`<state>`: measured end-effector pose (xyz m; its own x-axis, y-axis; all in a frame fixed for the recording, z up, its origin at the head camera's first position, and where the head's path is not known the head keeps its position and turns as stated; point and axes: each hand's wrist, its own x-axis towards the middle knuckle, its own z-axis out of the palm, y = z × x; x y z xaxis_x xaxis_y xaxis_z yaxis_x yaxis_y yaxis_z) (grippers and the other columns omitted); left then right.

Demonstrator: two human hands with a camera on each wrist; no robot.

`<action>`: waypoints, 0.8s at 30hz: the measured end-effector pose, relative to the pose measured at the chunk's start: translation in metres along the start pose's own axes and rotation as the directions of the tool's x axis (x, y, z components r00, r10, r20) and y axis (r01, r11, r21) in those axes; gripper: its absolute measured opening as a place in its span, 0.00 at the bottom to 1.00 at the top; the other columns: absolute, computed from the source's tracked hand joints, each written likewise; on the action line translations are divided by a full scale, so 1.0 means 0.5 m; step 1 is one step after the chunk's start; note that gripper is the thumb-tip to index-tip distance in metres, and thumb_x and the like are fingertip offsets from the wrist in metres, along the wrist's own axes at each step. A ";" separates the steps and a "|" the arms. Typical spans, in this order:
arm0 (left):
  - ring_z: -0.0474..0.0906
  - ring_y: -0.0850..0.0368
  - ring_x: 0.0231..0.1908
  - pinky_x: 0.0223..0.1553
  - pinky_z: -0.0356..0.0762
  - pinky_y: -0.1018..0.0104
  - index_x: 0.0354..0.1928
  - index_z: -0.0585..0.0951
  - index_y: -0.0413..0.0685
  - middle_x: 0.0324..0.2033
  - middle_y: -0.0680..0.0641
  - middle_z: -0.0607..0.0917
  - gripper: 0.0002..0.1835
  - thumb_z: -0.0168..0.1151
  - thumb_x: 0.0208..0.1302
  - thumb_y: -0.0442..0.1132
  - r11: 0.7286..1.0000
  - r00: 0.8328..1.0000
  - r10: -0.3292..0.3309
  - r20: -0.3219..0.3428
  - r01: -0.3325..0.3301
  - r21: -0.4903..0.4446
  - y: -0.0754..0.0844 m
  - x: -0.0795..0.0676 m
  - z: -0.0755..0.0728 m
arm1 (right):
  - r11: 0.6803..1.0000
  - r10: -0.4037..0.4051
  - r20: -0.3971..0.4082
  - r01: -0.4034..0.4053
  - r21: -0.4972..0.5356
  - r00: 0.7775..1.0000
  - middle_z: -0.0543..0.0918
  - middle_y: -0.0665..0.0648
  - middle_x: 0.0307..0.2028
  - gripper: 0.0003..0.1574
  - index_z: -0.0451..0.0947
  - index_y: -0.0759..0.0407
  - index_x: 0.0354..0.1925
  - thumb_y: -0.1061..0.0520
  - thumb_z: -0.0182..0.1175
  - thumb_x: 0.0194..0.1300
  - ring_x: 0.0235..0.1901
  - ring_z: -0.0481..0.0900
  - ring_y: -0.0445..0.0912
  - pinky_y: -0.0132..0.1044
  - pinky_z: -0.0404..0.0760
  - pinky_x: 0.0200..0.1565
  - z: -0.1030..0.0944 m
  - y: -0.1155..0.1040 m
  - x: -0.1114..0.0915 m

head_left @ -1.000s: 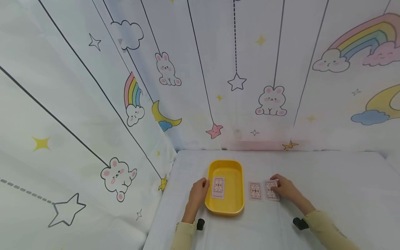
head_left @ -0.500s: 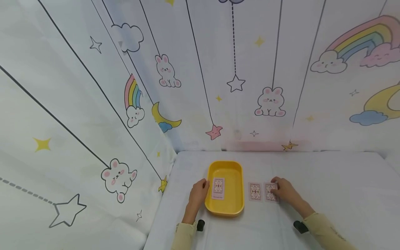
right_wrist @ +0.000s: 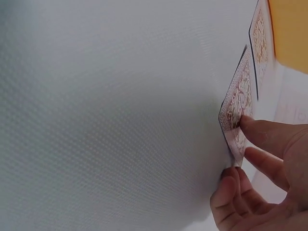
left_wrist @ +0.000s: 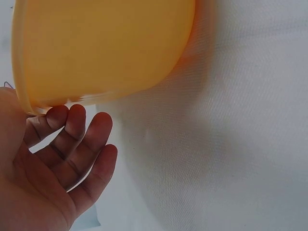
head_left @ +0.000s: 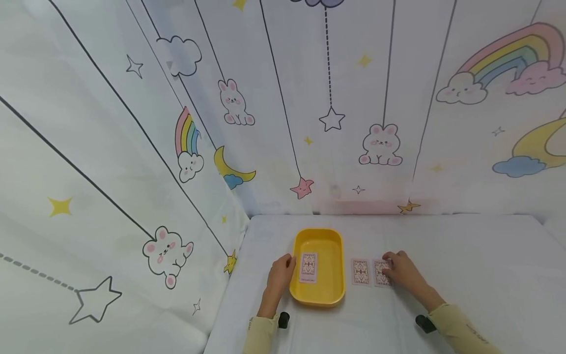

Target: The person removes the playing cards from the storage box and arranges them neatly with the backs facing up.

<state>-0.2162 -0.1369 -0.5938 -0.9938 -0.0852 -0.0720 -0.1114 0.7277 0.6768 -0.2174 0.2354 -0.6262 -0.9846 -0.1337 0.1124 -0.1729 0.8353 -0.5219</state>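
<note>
With our left hand (head_left: 280, 273) we are gripping the left rim of the yellow tray (head_left: 331, 287), probably so it is not sliding, and with our right hand (head_left: 405, 270) we are pinching the outer card (head_left: 381, 278) by its right side (thumb on top), likely because that side is nearest. This card is lying partly beneath our right thumb, beside the middle card (head_left: 360, 272); the third card (head_left: 308, 268) is resting inside the tray.
</note>
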 end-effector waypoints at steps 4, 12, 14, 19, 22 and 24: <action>0.66 0.61 0.20 0.20 0.63 0.69 0.27 0.71 0.53 0.19 0.53 0.70 0.14 0.49 0.67 0.51 1.000 1.000 0.000 0.005 0.000 0.006 -0.002 0.000 -0.001 | 0.999 0.014 -0.005 -0.014 -0.033 1.000 0.70 0.60 0.32 0.19 0.75 0.62 0.41 0.57 0.67 0.50 0.27 0.66 0.46 0.35 0.64 0.27 0.005 0.003 -0.001; 0.66 0.61 0.20 0.20 0.63 0.69 0.28 0.72 0.53 0.19 0.53 0.70 0.14 0.48 0.68 0.52 1.000 1.000 -0.002 0.006 0.002 -0.005 0.006 0.001 -0.001 | 0.998 -0.012 -0.037 0.010 -0.057 0.999 0.73 0.63 0.33 0.15 0.77 0.60 0.38 0.56 0.66 0.50 0.27 0.68 0.48 0.39 0.67 0.28 -0.008 -0.008 -0.009; 0.66 0.61 0.20 0.20 0.63 0.69 0.28 0.71 0.53 0.19 0.53 0.70 0.14 0.48 0.67 0.52 1.000 1.000 -0.002 0.005 0.002 -0.007 0.008 0.000 -0.002 | 0.998 -0.013 -0.038 0.010 -0.060 0.999 0.73 0.63 0.34 0.14 0.78 0.60 0.38 0.57 0.66 0.51 0.27 0.69 0.48 0.40 0.68 0.28 -0.012 -0.013 -0.012; 0.66 0.61 0.20 0.20 0.63 0.69 0.28 0.71 0.53 0.19 0.53 0.69 0.14 0.48 0.68 0.52 1.000 1.000 0.002 0.003 -0.002 0.003 0.008 -0.004 -0.004 | 0.997 -0.015 -0.028 0.013 -0.073 0.999 0.74 0.63 0.33 0.13 0.79 0.61 0.37 0.58 0.65 0.52 0.27 0.69 0.48 0.40 0.68 0.28 -0.016 -0.019 -0.015; 0.66 0.61 0.20 0.19 0.63 0.69 0.27 0.71 0.53 0.19 0.53 0.69 0.14 0.48 0.68 0.51 1.000 1.000 0.008 0.002 -0.008 0.005 0.006 -0.006 -0.004 | 0.998 -0.019 -0.035 0.017 -0.057 0.999 0.75 0.63 0.33 0.12 0.79 0.61 0.37 0.59 0.65 0.52 0.27 0.70 0.48 0.41 0.69 0.29 -0.017 -0.021 -0.015; 0.66 0.61 0.19 0.19 0.63 0.69 0.27 0.71 0.53 0.19 0.53 0.69 0.14 0.48 0.68 0.51 1.000 1.000 0.010 0.002 -0.010 0.000 0.005 -0.006 -0.004 | 0.999 -0.022 -0.051 0.020 -0.039 0.998 0.75 0.63 0.33 0.12 0.78 0.61 0.37 0.60 0.65 0.52 0.28 0.71 0.48 0.43 0.71 0.30 -0.018 -0.022 -0.015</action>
<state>-0.2134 -0.1363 -0.5904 -0.9948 -0.0768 -0.0667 -0.1017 0.7283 0.6777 -0.2077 0.2321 -0.6139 -0.9781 -0.1246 0.1665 -0.1913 0.8529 -0.4858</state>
